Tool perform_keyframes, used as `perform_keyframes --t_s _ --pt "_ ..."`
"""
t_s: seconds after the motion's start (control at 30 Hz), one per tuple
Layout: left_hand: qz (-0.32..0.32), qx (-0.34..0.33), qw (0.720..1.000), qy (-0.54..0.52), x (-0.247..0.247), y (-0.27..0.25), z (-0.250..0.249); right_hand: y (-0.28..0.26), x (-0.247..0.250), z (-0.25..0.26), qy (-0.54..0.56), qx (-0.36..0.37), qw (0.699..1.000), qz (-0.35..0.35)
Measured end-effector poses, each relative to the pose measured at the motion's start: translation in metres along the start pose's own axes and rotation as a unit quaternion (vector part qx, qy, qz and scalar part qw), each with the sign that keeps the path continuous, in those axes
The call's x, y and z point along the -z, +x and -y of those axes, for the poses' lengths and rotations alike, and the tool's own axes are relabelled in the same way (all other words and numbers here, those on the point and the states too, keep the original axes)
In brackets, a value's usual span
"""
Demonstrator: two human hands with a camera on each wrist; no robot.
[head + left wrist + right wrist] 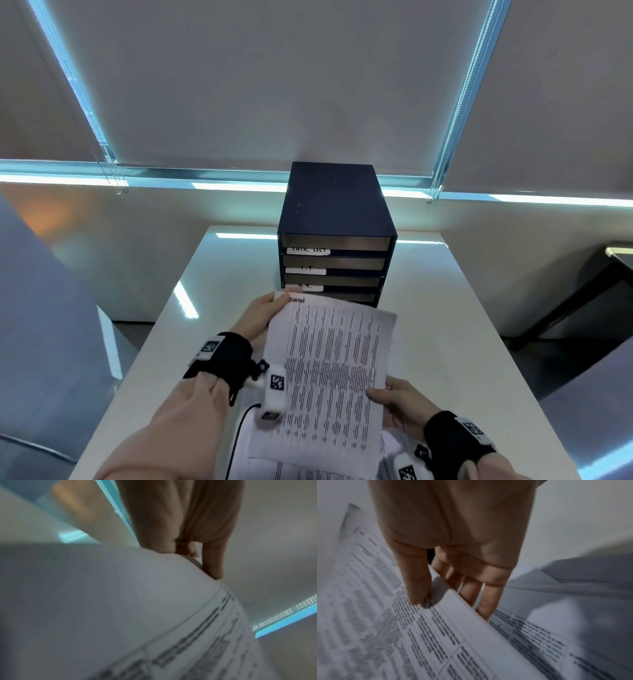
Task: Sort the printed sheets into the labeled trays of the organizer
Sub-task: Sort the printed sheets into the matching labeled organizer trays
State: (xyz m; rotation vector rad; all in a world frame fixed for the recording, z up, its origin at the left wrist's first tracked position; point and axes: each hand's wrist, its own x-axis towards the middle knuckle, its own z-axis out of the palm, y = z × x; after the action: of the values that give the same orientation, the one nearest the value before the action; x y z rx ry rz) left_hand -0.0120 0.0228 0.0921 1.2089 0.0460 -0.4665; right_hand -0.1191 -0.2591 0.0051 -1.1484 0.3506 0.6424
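A printed sheet point(329, 370) covered in text columns hangs in the air in front of the dark blue organizer point(334, 212). My left hand point(263, 317) pinches its far left corner, and my right hand point(397, 399) pinches its near right edge, thumb on top point(418, 585) and fingers beneath. The sheet point(402, 635) fills the right wrist view, and in the left wrist view the sheet point(120, 608) curves under the fingers point(212, 563). The organizer's trays carry white labels: TASK LIST point(308, 250), I.T. point(306, 270) and H.R. point(304, 286). The sheet hides the lowest tray's label.
More printed sheets point(274, 471) lie on the white table point(462, 342) under the held one, near the front edge. A black cable point(239, 431) runs by my left wrist. Window blinds hang behind the organizer; a dark desk point(582, 301) stands at the right.
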Motion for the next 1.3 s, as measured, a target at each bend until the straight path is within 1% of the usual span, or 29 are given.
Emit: perform_keyframes --t_s 0.03,0.1,0.17,0.3,0.4,0.43,0.5,0.53,0.57,0.6,0.63,0.67,0.77,0.87,0.9,0.97,1.03,1.13,1.2,1.23,1.3 --pt "0.004 0.011 0.999 -0.045 0.000 0.002 -0.003 -0.001 0.001 0.001 0.021 0.011 1.000 0.006" --pt "-0.004 0.029 0.996 -0.089 -0.001 0.004 -0.005 -0.004 0.001 0.004 0.029 0.029 0.999 0.004" --pt "-0.013 0.039 0.994 -0.102 -0.001 0.007 -0.005 -0.008 0.000 0.008 0.028 0.036 0.999 0.005" --pt "-0.036 0.042 0.994 -0.096 0.003 0.011 0.001 -0.010 0.004 0.010 0.039 0.038 0.999 -0.001" --pt "-0.058 0.048 0.992 -0.101 0.005 0.014 0.004 -0.002 0.011 -0.003 0.032 0.021 0.999 0.013" --pt "-0.077 0.051 0.990 -0.103 0.006 0.016 0.007 0.003 0.013 -0.012 0.016 0.015 1.000 0.001" --pt "-0.120 0.068 0.988 -0.072 0.008 0.018 0.014 0.024 0.030 -0.038 -0.050 0.010 0.996 -0.077" --pt "-0.135 0.081 0.987 -0.037 0.010 0.021 0.020 0.034 0.041 -0.049 -0.065 0.019 0.993 -0.102" --pt "-0.139 0.094 0.986 0.009 0.011 0.022 0.025 0.040 0.046 -0.052 -0.051 0.018 0.992 -0.117" --pt "-0.131 0.109 0.984 0.056 0.012 0.023 0.033 0.042 0.044 -0.048 -0.029 0.007 0.992 -0.121" --pt "-0.128 0.125 0.980 0.086 0.013 0.023 0.039 0.038 0.033 -0.034 -0.015 -0.010 0.992 -0.124" --pt "-0.121 0.142 0.978 0.089 0.014 0.023 0.046 0.035 0.025 -0.020 -0.013 -0.021 0.992 -0.125" --pt "-0.127 0.181 0.971 0.093 0.025 0.026 0.062 0.045 0.028 0.012 -0.032 -0.036 0.990 -0.129" --pt "-0.117 0.187 0.973 0.066 0.033 0.033 0.063 0.069 0.035 0.032 -0.063 -0.063 0.987 -0.136" --pt "-0.112 0.186 0.974 0.056 0.033 0.036 0.062 0.080 0.038 0.039 -0.083 -0.067 0.982 -0.153" --pt "-0.115 0.194 0.974 0.037 0.035 0.044 0.060 0.100 0.041 0.051 -0.121 -0.066 0.973 -0.184" --pt "-0.111 0.196 0.973 0.040 0.037 0.055 0.061 0.125 0.049 0.059 -0.146 -0.051 0.967 -0.204" --pt "-0.069 0.225 0.971 0.049 0.037 0.070 0.063 0.163 0.059 0.066 -0.174 -0.034 0.964 -0.200" --pt "-0.045 0.240 0.968 0.064 0.032 0.075 0.065 0.177 0.062 0.069 -0.197 -0.028 0.956 -0.214" --pt "-0.046 0.243 0.967 0.062 0.031 0.080 0.067 0.184 0.066 0.070 -0.199 -0.018 0.954 -0.222" --pt "-0.080 0.224 0.969 0.065 0.033 0.094 0.074 0.182 0.057 0.079 -0.165 -0.017 0.963 -0.213"
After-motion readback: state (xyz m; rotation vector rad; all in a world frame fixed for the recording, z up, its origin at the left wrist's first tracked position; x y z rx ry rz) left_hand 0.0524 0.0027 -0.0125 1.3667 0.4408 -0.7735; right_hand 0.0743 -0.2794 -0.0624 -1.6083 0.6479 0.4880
